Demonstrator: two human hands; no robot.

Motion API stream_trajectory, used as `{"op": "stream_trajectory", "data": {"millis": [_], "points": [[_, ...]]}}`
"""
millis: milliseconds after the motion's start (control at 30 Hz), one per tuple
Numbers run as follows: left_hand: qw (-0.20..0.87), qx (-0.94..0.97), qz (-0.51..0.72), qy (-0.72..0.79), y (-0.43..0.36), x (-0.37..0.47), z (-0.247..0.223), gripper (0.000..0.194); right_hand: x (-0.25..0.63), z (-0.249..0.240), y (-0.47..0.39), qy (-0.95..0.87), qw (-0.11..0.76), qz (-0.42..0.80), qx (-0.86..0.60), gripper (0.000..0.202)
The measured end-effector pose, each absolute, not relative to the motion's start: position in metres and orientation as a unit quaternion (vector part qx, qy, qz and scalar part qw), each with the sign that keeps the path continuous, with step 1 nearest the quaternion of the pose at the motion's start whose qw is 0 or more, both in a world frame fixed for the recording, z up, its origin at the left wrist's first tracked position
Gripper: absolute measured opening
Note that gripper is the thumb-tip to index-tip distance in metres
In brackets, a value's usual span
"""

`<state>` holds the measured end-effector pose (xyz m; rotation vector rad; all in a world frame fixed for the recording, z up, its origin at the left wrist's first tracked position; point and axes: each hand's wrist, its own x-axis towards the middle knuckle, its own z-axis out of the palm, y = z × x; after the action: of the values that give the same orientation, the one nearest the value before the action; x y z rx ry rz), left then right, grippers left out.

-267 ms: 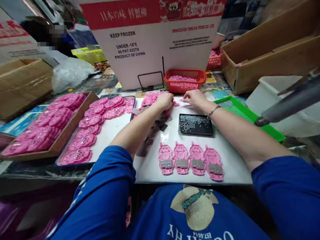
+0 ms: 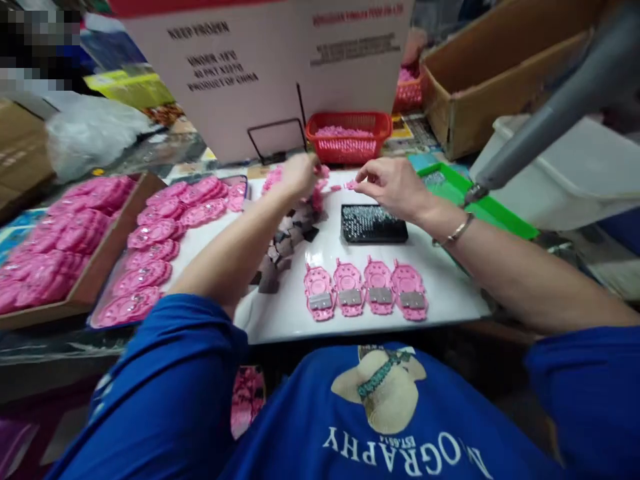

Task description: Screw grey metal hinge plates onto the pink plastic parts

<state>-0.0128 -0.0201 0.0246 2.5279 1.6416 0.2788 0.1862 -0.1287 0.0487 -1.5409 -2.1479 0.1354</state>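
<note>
My left hand (image 2: 301, 175) is at a pile of small pink plastic parts (image 2: 273, 179), fingers curled inward; what they hold, if anything, is hidden. My right hand (image 2: 390, 183) pinches at a small pink plastic part (image 2: 349, 185) just above the white board (image 2: 280, 320). Below that hand lies a black tray (image 2: 375, 230) filled with tiny shiny metal pieces, apparently screws. Several pink plastic shells (image 2: 349, 288), each bearing a grey metal plate, stand in a row near me. Loose dark grey plates (image 2: 287, 240) lie scattered under my left forearm.
A red basket (image 2: 349, 148) of pink parts stands behind my hands, before a large white carton (image 2: 250, 100). Finished-looking pink pieces fill a cardboard box (image 2: 115, 250) and a tray (image 2: 187, 247) at left. A green tray (image 2: 510, 217) and a grey tool (image 2: 540, 107) are at right.
The view has tilted down and shifted right, so everything sits higher and further left. Both hands stay near the pink parts. My right hand is a little nearer the black tray.
</note>
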Motion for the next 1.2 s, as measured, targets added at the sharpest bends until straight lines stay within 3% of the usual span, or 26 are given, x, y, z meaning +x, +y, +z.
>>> {"op": "stream_trajectory", "data": {"millis": [133,267,367,500,967,1200], "points": [[0.009,0.824,0.196,0.532,-0.063,-0.030,0.031,0.032,0.222,0.035,-0.211,-0.791,0.271,0.066,-0.545,0.024],[-0.014,0.893,0.264,0.365,-0.159,-0.029,0.024,0.036,0.252,0.009,-0.270,-0.792,0.256,0.093,-0.546,0.021],[-0.047,0.934,0.249,0.253,-0.234,-0.009,0.012,0.028,0.261,-0.005,-0.286,-0.801,0.238,0.086,-0.542,0.018],[-0.014,0.969,0.199,0.146,-0.286,0.026,0.001,0.020,0.264,-0.011,-0.284,-0.812,0.218,0.069,-0.537,0.016],[0.119,0.977,0.140,0.104,-0.288,0.069,-0.016,0.037,0.252,-0.011,-0.271,-0.808,0.183,0.075,-0.555,0.015],[0.152,0.970,0.157,0.110,-0.286,0.074,-0.026,0.026,0.245,-0.010,-0.267,-0.790,0.154,0.091,-0.587,0.016]]}}
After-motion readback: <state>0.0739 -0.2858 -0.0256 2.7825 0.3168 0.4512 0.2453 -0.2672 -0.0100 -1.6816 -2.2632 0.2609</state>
